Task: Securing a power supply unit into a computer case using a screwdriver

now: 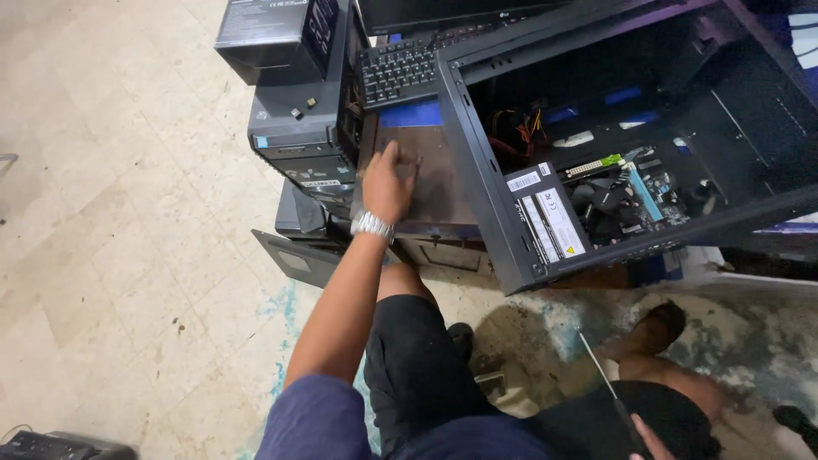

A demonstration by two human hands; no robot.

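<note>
My left hand point(388, 181), with a silver watch on the wrist, reaches out and rests fingers down on a dusty brown flat panel point(434, 183) beside an open black computer case point(613, 145). Whether it grips anything small there is hidden. The case lies on its side; its motherboard point(635, 192), power supply point(545, 217) and coloured wires point(524, 132) show inside. My right hand point(652, 443) is at the bottom edge, closed around the black handle of a long thin screwdriver point(601, 370) whose shaft points up toward the case.
A black keyboard point(396, 68) leans behind the panel, under a monitor point(452, 13). A second computer tower point(298, 128) with a dark box point(273, 34) on it stands left. A loose side panel point(298, 255) lies below. Tiled floor point(111, 213) stretches left. My knees are in black shorts.
</note>
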